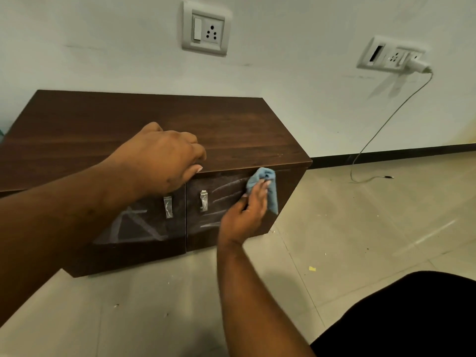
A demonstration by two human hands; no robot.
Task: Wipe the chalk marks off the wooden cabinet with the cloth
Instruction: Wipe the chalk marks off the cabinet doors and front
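A low dark-brown wooden cabinet [231, 124] with two doors stands against the wall, and its left door bears a large white chalk triangle [134, 228], at seven o'clock from that door's plastic-wrapped metal handle [168, 206], which looks untouched. The left hand [164, 158] sits at the top's front edge above the door seam, fingers curled and thumb tip over the lip; whether it clamps the edge or merely rests there I cannot tell. If it bears down while the other hand scrubs, the cabinet may skid on the tiled floor. Right of the seam, past the second wrapped handle [204, 200], slanting white chalk strokes [226, 186] cross the right door. The right hand [247, 212] lays fairly straight fingers on a crumpled light-blue cloth [268, 186], pressing it flat to the door's two o'clock corner, with no pinch visible. A loose tail of cloth hangs at four o'clock from the fingers, so I judge it could slip out mid-stroke. A dry, chalk-loaded cloth may smear dust into a grey haze, and a sideways sweep could snag the handle's wrapping or nudge the door open. Well apart, at three o'clock from the cabinet, a thin grey charger cable [386, 124] trails to the floor.
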